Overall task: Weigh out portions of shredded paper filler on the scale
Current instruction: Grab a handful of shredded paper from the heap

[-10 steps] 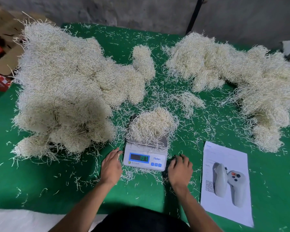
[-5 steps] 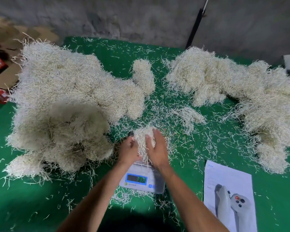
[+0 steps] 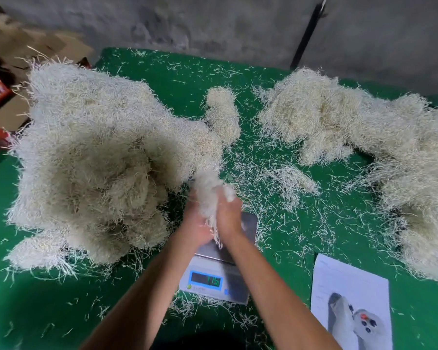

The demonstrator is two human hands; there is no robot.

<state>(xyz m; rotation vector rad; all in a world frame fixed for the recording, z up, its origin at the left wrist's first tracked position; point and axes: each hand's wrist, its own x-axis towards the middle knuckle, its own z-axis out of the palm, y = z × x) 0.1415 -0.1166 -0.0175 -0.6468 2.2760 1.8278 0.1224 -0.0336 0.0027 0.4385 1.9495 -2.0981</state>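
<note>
Both hands, flat beside the scale (image 3: 214,279) a second ago, now cup one wad (image 3: 209,190) between the palms above the pan: left hand (image 3: 196,223) and right hand (image 3: 229,217) curled round it, strands trailing. Wad is light, soft, springy and sheds; best gripped by compressing from both sides. Count: two big piles, at 10 o'clock (image 3: 94,157) and 2 o'clock (image 3: 364,147); one scale; one sheet (image 3: 349,286) on the table (image 3: 48,311).

I see both bare forearms reaching forward from the bottom edge and converging toward the middle. My left hand (image 3: 196,224) and right hand (image 3: 229,215) are raised side by side, palms turned inward toward each other, fingers curled round a blurred pale clump of shredded paper filler (image 3: 209,190) squeezed between them. Wrists sit close together, nearly touching.
</note>
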